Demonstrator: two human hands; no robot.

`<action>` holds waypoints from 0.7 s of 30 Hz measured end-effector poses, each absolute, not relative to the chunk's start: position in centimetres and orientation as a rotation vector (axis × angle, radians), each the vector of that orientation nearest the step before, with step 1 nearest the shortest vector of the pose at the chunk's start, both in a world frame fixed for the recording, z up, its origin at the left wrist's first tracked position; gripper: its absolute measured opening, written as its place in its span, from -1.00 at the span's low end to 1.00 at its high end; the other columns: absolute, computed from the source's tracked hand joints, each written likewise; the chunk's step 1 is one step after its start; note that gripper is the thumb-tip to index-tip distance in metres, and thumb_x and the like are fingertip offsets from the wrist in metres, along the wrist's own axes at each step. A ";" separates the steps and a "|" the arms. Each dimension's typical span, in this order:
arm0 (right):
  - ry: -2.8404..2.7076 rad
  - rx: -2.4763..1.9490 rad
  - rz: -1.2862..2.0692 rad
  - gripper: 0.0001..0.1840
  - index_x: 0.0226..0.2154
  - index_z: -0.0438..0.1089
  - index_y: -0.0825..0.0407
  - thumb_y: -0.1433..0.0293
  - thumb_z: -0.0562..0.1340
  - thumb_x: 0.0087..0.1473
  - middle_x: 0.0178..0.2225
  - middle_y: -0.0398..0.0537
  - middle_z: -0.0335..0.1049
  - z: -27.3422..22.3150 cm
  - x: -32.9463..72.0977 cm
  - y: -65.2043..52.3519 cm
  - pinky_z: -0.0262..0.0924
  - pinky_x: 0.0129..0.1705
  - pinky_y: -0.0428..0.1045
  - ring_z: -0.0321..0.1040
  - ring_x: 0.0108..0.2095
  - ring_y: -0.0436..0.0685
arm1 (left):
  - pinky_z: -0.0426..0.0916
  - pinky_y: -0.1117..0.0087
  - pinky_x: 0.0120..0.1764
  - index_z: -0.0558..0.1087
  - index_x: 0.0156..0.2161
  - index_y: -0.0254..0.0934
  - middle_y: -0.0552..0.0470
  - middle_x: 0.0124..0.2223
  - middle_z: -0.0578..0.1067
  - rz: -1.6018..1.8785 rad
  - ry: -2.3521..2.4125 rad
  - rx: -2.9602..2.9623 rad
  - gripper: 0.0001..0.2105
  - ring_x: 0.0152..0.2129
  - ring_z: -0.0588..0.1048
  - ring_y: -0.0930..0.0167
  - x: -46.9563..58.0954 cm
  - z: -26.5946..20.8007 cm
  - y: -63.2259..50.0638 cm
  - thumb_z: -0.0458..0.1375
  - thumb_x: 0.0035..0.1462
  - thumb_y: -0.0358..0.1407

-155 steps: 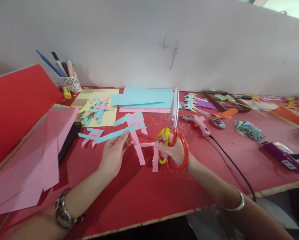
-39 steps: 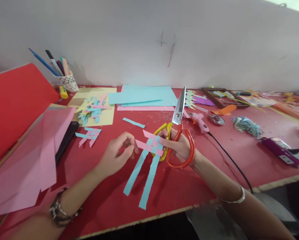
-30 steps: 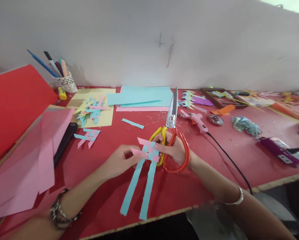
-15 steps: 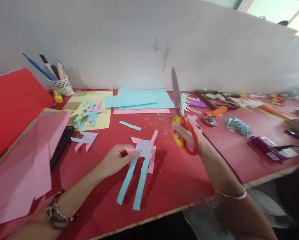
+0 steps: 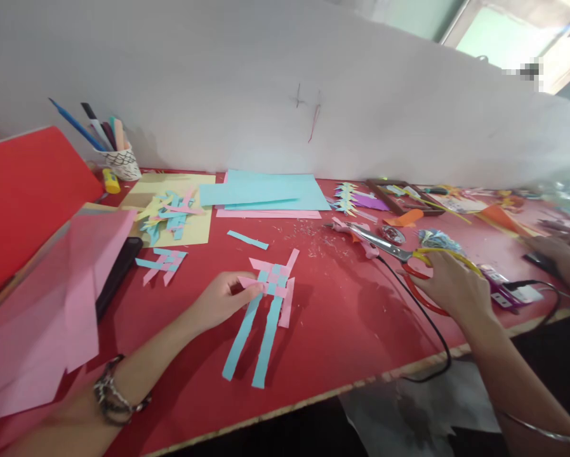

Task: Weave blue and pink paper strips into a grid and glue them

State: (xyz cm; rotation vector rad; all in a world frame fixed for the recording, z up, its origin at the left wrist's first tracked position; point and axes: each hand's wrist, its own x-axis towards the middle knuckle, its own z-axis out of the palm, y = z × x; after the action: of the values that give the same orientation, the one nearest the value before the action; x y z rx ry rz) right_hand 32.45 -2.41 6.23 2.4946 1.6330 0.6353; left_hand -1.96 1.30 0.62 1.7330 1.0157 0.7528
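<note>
My left hand (image 5: pixel 232 295) pinches the left edge of a woven paper piece (image 5: pixel 276 279) made of pink and light-blue strips. Two long blue strips hang from it toward the table's front edge. Off to the right, my right hand (image 5: pixel 449 285) is closed on scissors (image 5: pixel 392 249) with red and yellow handles. Their blades point left, over a pink glue gun (image 5: pixel 356 236). Behind the woven piece lies a loose blue strip (image 5: pixel 247 239). A smaller woven pink and blue piece (image 5: pixel 165 263) rests left of my left hand.
Pink sheets (image 5: pixel 82 285) and a black-handled tool (image 5: pixel 118 276) lie at the left. Blue sheets (image 5: pixel 270 190) are against the wall, beside a cream sheet (image 5: pixel 202 222) with woven pieces. A power strip (image 5: pixel 497 285), yarn (image 5: pixel 440 241) and another person's hand (image 5: pixel 558 251) are at the right.
My right hand has swung right and down with the scissors, which have gone from upright to pointing left. My left hand still pinches the woven paper in about the same spot.
</note>
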 end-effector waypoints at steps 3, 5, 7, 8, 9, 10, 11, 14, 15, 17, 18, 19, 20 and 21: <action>1.629 2.466 0.691 -0.61 -0.14 0.29 0.03 0.19 0.18 -0.02 -0.10 -0.01 0.36 5.9 32.4 -2.1 0.26 -0.35 0.04 0.39 -0.26 0.21 | 0.20 0.49 -0.52 0.30 -0.60 -0.30 0.14 -0.61 0.28 0.740 1.005 1.729 -0.68 -0.62 0.25 0.49 -2.0 0.6 1.4 0.00 -0.01 -0.10; 1.585 2.448 0.728 -0.63 -0.15 0.29 0.06 0.20 0.13 0.02 -0.10 0.03 0.35 6.0 32.1 -1.9 0.24 -0.40 0.03 0.39 -0.29 0.21 | 0.18 0.49 -0.52 0.30 -0.60 -0.30 0.14 -0.61 0.26 0.737 1.005 1.731 -0.69 -0.62 0.25 0.49 -2.0 0.7 1.4 0.00 -0.01 -0.10; 1.609 2.385 0.743 -0.65 -0.15 0.29 0.10 0.23 0.07 0.07 -0.10 0.10 0.33 6.3 31.9 -1.6 0.20 -0.44 0.01 0.39 -0.29 0.22 | 0.17 0.49 -0.53 0.28 -0.60 -0.29 0.15 -0.62 0.23 0.735 1.005 1.736 -0.69 -0.62 0.23 0.49 -2.0 0.7 1.4 0.00 0.00 -0.11; 1.643 2.344 0.743 -0.65 -0.15 0.29 0.12 0.24 0.04 0.08 -0.10 0.14 0.33 6.4 31.8 -1.5 0.19 -0.45 0.01 0.39 -0.29 0.22 | 0.16 0.49 -0.54 0.27 -0.61 -0.29 0.15 -0.62 0.22 0.732 1.002 1.738 -0.68 -0.63 0.22 0.50 -2.0 0.7 1.3 0.00 0.00 -0.11; 1.681 2.305 0.741 -0.64 -0.15 0.28 0.13 0.25 0.03 0.09 -0.11 0.17 0.32 6.5 31.8 -1.4 0.17 -0.45 0.01 0.39 -0.29 0.22 | 0.16 0.49 -0.53 0.27 -0.61 -0.29 0.15 -0.62 0.22 0.728 0.998 1.737 -0.68 -0.63 0.21 0.49 -2.1 0.7 1.3 0.00 0.01 -0.11; 1.716 2.273 0.737 -0.64 -0.15 0.28 0.14 0.25 0.03 0.09 -0.11 0.19 0.32 6.6 31.8 -1.4 0.16 -0.45 0.01 0.38 -0.29 0.23 | 0.17 0.48 -0.53 0.29 -0.59 -0.30 0.14 -0.61 0.24 0.724 0.993 1.736 -0.69 -0.62 0.22 0.49 -2.1 0.7 1.3 0.00 0.01 -0.11; 1.732 2.258 0.736 -0.65 -0.15 0.28 0.13 0.26 0.04 0.08 -0.12 0.19 0.33 6.6 31.8 -1.4 0.15 -0.45 0.02 0.38 -0.29 0.24 | 0.18 0.48 -0.52 0.30 -0.58 -0.30 0.13 -0.60 0.25 0.721 0.990 1.738 -0.69 -0.61 0.24 0.48 -2.2 0.6 1.3 0.00 0.02 -0.11; 1.708 2.269 0.747 -0.66 -0.15 0.28 0.11 0.25 0.09 0.06 -0.13 0.16 0.34 6.7 31.9 -1.6 0.13 -0.48 0.03 0.37 -0.31 0.25 | 0.19 0.47 -0.50 0.34 -0.56 -0.30 0.11 -0.58 0.28 0.722 1.000 1.751 -0.69 -0.59 0.26 0.47 -2.3 0.5 1.3 0.00 0.03 -0.12; 1.698 2.277 0.747 -0.65 -0.15 0.28 0.11 0.25 0.10 0.05 -0.13 0.15 0.34 6.7 31.9 -1.7 0.13 -0.49 0.03 0.37 -0.32 0.24 | 0.19 0.48 -0.50 0.34 -0.56 -0.31 0.11 -0.59 0.28 0.723 1.007 1.755 -0.69 -0.59 0.26 0.47 -2.3 0.4 1.3 0.00 0.03 -0.12; 1.698 2.287 0.744 -0.62 -0.14 0.28 0.12 0.23 0.11 0.05 -0.11 0.14 0.33 6.7 31.9 -2.0 0.13 -0.50 0.02 0.37 -0.33 0.23 | 0.20 0.48 -0.49 0.34 -0.57 -0.31 0.11 -0.59 0.29 0.722 1.018 1.762 -0.69 -0.59 0.27 0.47 -2.3 0.4 1.4 0.00 0.03 -0.12; 1.703 2.289 0.741 -0.61 -0.13 0.28 0.13 0.23 0.11 0.05 -0.11 0.15 0.32 6.8 31.9 -2.2 0.13 -0.50 0.02 0.37 -0.32 0.23 | 0.21 0.47 -0.49 0.35 -0.56 -0.31 0.11 -0.59 0.31 0.719 1.021 1.764 -0.69 -0.59 0.28 0.46 -2.3 0.5 1.4 0.00 0.03 -0.12; 1.705 2.288 0.737 -0.61 -0.13 0.28 0.14 0.23 0.10 0.05 -0.12 0.15 0.32 6.8 31.9 -2.3 0.12 -0.51 0.02 0.37 -0.32 0.23 | 0.22 0.47 -0.48 0.36 -0.56 -0.31 0.10 -0.58 0.32 0.717 1.021 1.765 -0.69 -0.59 0.29 0.46 -2.2 0.5 1.4 0.00 0.03 -0.12; 1.704 2.286 0.732 -0.61 -0.13 0.28 0.14 0.23 0.10 0.06 -0.13 0.16 0.32 6.9 31.8 -2.4 0.12 -0.51 0.01 0.37 -0.30 0.23 | 0.23 0.46 -0.47 0.37 -0.55 -0.31 0.09 -0.57 0.34 0.714 1.018 1.762 -0.68 -0.58 0.31 0.45 -2.2 0.6 1.4 0.00 0.02 -0.11; 1.694 2.286 0.734 -0.61 -0.13 0.28 0.15 0.23 0.10 0.06 -0.13 0.17 0.32 6.9 31.8 -2.4 0.11 -0.51 0.01 0.37 -0.29 0.24 | 0.25 0.46 -0.46 0.38 -0.54 -0.32 0.08 -0.56 0.36 0.712 1.017 1.756 -0.68 -0.57 0.32 0.44 -2.1 0.6 1.4 0.00 0.02 -0.10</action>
State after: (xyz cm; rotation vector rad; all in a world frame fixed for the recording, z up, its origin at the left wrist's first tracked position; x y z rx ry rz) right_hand 31.79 -2.43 6.90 2.2861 1.6943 0.7339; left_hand -2.15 1.45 0.64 1.7555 1.0167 0.7123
